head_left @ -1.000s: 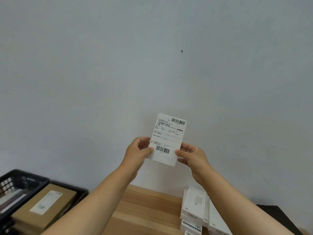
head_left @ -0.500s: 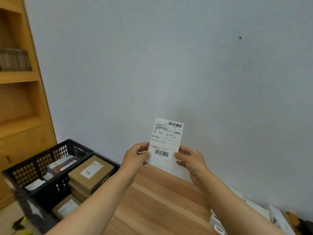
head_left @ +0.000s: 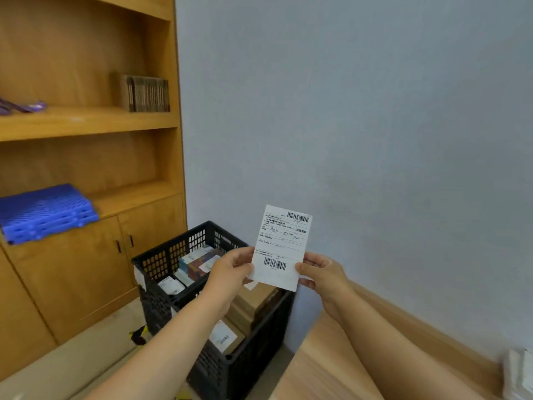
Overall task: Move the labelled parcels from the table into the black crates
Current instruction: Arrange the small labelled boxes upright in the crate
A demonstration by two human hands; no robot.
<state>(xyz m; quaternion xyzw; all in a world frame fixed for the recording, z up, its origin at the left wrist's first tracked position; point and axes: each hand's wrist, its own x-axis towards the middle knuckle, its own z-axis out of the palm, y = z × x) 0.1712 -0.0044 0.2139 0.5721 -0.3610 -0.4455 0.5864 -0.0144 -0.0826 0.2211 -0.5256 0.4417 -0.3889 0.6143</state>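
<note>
I have the label [head_left: 281, 247] up in front of me, upright, print toward the camera. My left hand [head_left: 230, 272] pinches its lower left edge, my right hand [head_left: 323, 274] the lower right; both grips are closed on it. It looks like thin paper: next to no weight, floppy, easy to crease or tear, so I'd keep to the edges with a light pinch. The crates [head_left: 184, 272] stand below and left, off the end of the surface [head_left: 326, 368], already holding parcels [head_left: 256, 298]. White boxes [head_left: 519, 373] lie blurred at the surface's far right.
</note>
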